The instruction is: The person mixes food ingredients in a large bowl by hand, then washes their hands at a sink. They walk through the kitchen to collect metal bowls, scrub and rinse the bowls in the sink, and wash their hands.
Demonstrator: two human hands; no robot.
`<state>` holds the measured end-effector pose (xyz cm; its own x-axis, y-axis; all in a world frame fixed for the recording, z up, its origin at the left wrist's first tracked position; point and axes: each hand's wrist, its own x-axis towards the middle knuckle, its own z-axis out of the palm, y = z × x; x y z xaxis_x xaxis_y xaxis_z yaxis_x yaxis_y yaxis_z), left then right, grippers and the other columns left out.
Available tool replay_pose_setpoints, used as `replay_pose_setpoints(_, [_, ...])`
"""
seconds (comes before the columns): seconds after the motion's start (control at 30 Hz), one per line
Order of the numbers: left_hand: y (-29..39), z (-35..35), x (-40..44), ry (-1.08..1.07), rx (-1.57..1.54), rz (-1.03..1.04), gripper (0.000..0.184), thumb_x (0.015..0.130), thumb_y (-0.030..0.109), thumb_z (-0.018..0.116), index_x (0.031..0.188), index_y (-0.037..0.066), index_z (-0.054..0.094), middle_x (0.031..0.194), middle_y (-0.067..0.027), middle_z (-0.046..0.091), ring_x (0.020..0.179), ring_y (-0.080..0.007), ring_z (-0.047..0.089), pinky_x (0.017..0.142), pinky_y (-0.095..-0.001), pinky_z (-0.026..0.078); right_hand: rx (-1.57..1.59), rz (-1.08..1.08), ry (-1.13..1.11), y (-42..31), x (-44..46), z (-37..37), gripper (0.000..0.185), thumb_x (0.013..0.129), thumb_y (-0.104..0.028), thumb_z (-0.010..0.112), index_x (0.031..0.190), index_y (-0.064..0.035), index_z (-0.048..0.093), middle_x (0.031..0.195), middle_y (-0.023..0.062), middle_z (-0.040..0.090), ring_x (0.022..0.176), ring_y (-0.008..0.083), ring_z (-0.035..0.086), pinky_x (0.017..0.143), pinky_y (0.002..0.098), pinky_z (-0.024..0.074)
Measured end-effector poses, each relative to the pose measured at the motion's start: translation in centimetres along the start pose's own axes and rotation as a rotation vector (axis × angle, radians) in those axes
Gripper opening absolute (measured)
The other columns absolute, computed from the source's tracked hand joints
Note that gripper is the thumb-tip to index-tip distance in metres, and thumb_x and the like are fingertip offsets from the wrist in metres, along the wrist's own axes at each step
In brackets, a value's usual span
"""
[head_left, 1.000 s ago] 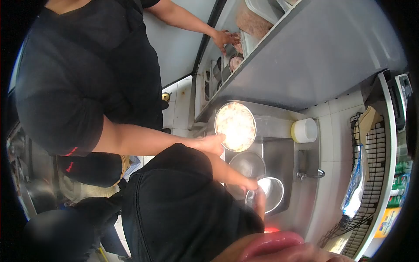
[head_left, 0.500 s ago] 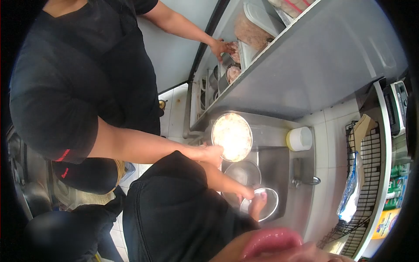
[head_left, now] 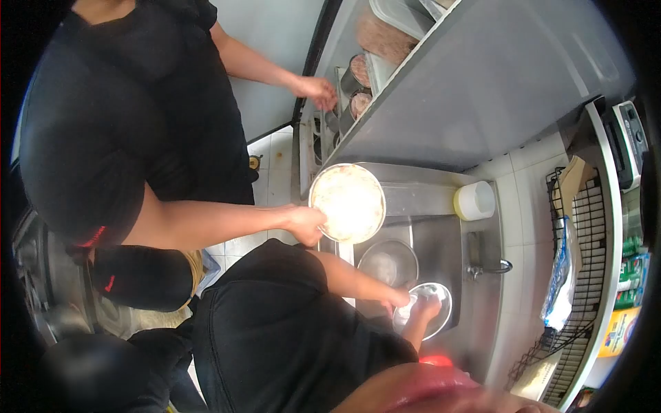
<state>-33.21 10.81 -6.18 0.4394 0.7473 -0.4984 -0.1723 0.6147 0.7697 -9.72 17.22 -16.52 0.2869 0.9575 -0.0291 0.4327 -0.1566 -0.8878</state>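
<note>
A round metal bowl (head_left: 446, 313) is tilted between my hands over the sink. My left hand (head_left: 397, 297) grips its rim on the near side. Inside the bowl, my right hand (head_left: 429, 307) has its fingers curled against something white, perhaps a cloth or suds; I cannot make it out. Beside them, a larger metal bowl (head_left: 387, 260) sits in the sink (head_left: 441, 237). A co-worker's hand (head_left: 304, 224) holds a round pan (head_left: 348, 203) of pale, glaring contents near my left arm.
The co-worker's other hand (head_left: 318, 91) is by an open cold cabinet with metal containers (head_left: 359, 103). A white tub (head_left: 475, 201) stands on the sink ledge near the faucet (head_left: 490, 267). A black wire rack (head_left: 585, 275) hangs at the right.
The co-worker's far hand has drawn back from the containers in the cabinet, and the pan has moved left, away from the sink. My hands and their bowl have shifted slightly right in view.
</note>
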Motion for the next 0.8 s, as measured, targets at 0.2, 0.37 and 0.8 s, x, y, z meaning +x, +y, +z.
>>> replay_pose_setpoints(0.2, [-0.2,0.4,0.5,0.023,-0.01,0.002,0.07,0.082,0.001,0.047,0.145,0.018,0.022,0.144,-0.0163,0.034,0.117,-0.0414,0.05,0.07,-0.0522,0.059,0.446,0.151,-0.006,-7.5,-4.4,1.9,0.019,0.085,-0.012,0.056,0.099,-0.0009,0.061,0.094,0.0154,0.062,0.084,0.0246,0.06,0.075,0.0356,0.0495])
replay_pose_setpoints(0.37, [-0.3,0.6,0.7,0.031,-0.022,0.002,0.075,0.081,-0.001,0.046,0.146,0.022,0.017,0.146,-0.0154,0.03,0.119,-0.0416,0.048,0.07,-0.0537,0.059,0.363,0.163,-0.017,-5.5,-2.2,1.3,0.016,0.09,-0.012,0.048,0.098,-0.0022,0.058,0.091,0.0092,0.059,0.082,0.0191,0.059,0.069,0.0331,0.0496])
replay_pose_setpoints(0.8, [0.5,-1.3,1.4,0.037,0.039,0.002,0.083,0.078,-0.003,0.044,0.148,0.029,0.012,0.149,-0.0131,0.025,0.114,-0.0431,0.051,0.059,-0.0497,0.061,0.637,0.359,-0.003,-9.4,-2.5,3.8,0.024,0.092,-0.022,0.051,0.105,-0.002,0.055,0.1,0.0102,0.059,0.092,0.0237,0.058,0.08,0.0369,0.0486])
